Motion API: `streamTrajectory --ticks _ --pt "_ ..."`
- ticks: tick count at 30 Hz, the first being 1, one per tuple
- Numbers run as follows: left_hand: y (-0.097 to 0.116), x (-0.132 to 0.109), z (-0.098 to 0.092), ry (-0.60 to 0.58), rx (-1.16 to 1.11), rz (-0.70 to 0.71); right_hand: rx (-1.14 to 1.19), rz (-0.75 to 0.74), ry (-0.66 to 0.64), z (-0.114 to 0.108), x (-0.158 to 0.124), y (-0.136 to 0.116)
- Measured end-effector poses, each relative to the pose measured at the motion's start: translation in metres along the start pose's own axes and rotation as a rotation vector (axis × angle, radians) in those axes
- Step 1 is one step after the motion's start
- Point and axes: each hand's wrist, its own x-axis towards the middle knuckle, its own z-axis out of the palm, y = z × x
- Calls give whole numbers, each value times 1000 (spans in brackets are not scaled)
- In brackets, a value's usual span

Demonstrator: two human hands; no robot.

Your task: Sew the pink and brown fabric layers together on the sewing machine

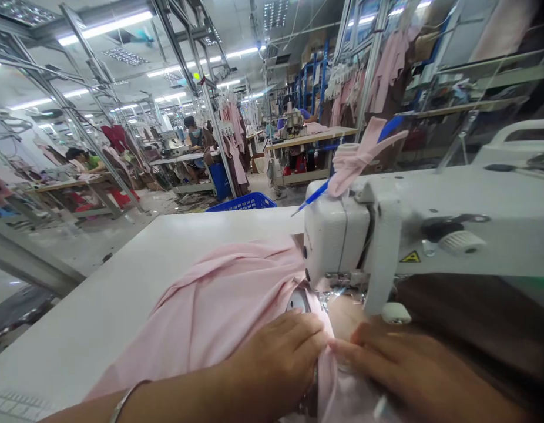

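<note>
white table (122, 282), pink fabric (219, 305), sewing machine (386, 229)

2 hands (281, 358) on 1 pink cloth (219, 305), 1 sewing machine (430, 229), 1 tabletop (122, 294), 1 blue basket (245, 203), approx. 3 other workers behind.
</note>
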Motion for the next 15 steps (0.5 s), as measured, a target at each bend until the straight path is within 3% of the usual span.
streamTrajectory --ticks 4,7,10,15 --pt "-1 8 -18 -77 -168 4 -138 -43 151 2 9 -23" --pt "-10 21 -23 -188 -191 -34 55 44 182 -4 16 -23" --pt "-18 27 -11 -182 -51 -3 171 146 140 -7 11 -14" --pt "-18 22 5 -120 97 73 18 265 -64 7 -16 7"
